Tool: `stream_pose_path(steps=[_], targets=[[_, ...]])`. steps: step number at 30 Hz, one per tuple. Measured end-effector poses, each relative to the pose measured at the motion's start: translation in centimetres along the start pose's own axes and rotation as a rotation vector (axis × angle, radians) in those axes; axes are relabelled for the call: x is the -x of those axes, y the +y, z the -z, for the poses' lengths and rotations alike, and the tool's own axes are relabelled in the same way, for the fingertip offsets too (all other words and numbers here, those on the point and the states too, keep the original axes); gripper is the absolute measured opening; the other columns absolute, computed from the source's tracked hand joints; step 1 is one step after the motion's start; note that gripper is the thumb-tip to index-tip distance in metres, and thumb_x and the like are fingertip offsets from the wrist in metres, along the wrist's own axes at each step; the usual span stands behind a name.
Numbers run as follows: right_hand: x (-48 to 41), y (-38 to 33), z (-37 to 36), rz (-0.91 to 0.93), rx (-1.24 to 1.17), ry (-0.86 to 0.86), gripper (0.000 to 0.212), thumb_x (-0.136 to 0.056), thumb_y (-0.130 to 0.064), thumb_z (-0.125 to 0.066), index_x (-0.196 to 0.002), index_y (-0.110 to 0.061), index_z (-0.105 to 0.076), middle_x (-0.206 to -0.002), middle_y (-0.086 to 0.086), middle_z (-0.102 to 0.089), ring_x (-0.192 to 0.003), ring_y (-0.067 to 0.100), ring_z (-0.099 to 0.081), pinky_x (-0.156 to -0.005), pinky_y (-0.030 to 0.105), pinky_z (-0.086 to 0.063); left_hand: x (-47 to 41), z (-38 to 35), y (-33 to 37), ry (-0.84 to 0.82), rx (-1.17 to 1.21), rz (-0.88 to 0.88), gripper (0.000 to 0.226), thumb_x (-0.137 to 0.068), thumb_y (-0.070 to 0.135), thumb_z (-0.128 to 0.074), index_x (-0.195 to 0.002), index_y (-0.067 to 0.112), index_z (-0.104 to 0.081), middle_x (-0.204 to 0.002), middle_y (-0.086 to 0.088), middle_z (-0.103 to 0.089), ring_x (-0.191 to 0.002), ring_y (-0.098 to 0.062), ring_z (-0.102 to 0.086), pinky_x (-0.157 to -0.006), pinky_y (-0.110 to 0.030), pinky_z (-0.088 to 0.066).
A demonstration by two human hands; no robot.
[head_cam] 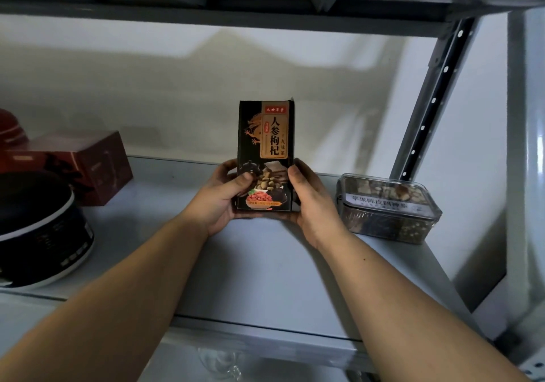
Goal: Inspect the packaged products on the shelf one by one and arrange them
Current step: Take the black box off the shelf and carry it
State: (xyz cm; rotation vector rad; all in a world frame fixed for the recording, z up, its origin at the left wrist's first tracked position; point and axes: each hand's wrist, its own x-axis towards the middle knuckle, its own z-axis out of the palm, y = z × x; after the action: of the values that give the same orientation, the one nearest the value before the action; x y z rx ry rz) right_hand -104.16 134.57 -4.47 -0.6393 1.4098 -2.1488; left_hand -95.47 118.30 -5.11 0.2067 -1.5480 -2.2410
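**A:** Nearest the camera?

**B:** Front lip of a grey metal shelf board (250, 266), crossed by 2 bare forearms reaching up and inward. On the near left, a round black tin (38, 228) with a white band round its side.

**A:** And the hands?

**B:** Further in, about mid-board. Left hand (219, 201) wrapped round the lower left side of a black ginseng-and-goji tea box (267, 145), thumb laid across the printed front. Right hand (309, 201) clasping the lower right edge, thumb tip on the front, fingers hidden behind.

**A:** Lifted, or standing on the board?

**B:** Cannot tell. Held upright, front face toward the camera, base level with both palms. Contact with the board hidden by the hands.

**A:** Anything alongside?

**B:** Just right of the right hand, a clear lidded plastic tub (386, 207) lying flat on the board, white label on the lid, dried pieces inside. Near the hand but apart from it.

**A:** Further back?

**B:** On the left, behind the tin, a dark red carton (100, 163), with 1 more red pack (26, 160) to its left and something round and red at the frame edge, too cut off to name. On the far right, a grey slotted upright (433, 98) with a row of holes. Behind everything, a pale wall; overhead, the underside of the upper shelf (236, 1).
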Motion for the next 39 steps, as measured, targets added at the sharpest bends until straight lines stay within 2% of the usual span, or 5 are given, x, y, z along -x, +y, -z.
stream_pose_path(steps=[12,20,25,30,39], targets=[[-0.8,1.1,0.5,0.153,0.193,0.099,0.039,-0.103,-0.019,-0.057,-0.132,-0.045,-0.062,-0.116,0.001,-0.073,-0.1,0.021,-0.073,-0.092,0.063,-0.057,-0.2,0.1,0.2,-0.023,0.087,0.116,0.048,-0.106,0.046,-0.038,-0.135,0.012,-0.056,-0.137,-0.017,-0.061,-0.113,-0.037,-0.068,-0.072,-0.057,-0.059],[0.1,0.9,0.3,0.137,0.173,-0.181,0.08,-0.083,-0.029,-0.081,-0.153,-0.021,-0.043,-0.143,0.006,-0.062,-0.135,0.028,-0.057,-0.109,0.058,-0.047,0.0,0.3,-0.2,-0.106,-0.018,0.041,0.06,-0.084,0.04,-0.074,-0.137,0.018,-0.056,-0.13,-0.011,-0.068,-0.125,-0.033,-0.062,-0.074,-0.055,-0.059],[0.4,1.4,0.7,0.229,0.417,-0.2,0.066,-0.079,-0.015,-0.084,-0.138,-0.018,-0.053,-0.132,0.009,-0.068,-0.126,0.026,-0.064,-0.099,0.043,-0.055,0.4,0.1,0.0,-0.26,-0.177,0.026,0.09,-0.059,0.053,-0.094,-0.132,0.016,-0.057,-0.125,-0.011,-0.07,-0.111,-0.034,-0.07,-0.073,-0.049,-0.06],[0.7,1.9,0.6,0.279,0.472,-0.02,0.067,-0.073,-0.015,-0.08,-0.13,-0.03,-0.046,-0.128,-0.003,-0.068,-0.119,0.008,-0.066,-0.097,0.03,-0.054,0.2,-0.2,-0.1,-0.082,-0.058,-0.058,0.072,-0.077,0.025,-0.079,-0.138,0.006,-0.048,-0.129,-0.014,-0.066,-0.113,-0.028,-0.069,-0.088,-0.05,-0.06],[2.0,1.4,0.3,0.203,0.623,-0.098,0.074,-0.068,-0.02,-0.075,-0.135,-0.037,-0.048,-0.123,-0.012,-0.071,-0.115,0.001,-0.065,-0.095,0.02,-0.051,1.2,-0.5,3.9,-0.009,0.173,-0.412,0.044,-0.079,0.044,-0.076,-0.119,0.028,-0.066,-0.12,-0.001,-0.07,-0.115,-0.021,-0.064,-0.102,-0.043,-0.049]])
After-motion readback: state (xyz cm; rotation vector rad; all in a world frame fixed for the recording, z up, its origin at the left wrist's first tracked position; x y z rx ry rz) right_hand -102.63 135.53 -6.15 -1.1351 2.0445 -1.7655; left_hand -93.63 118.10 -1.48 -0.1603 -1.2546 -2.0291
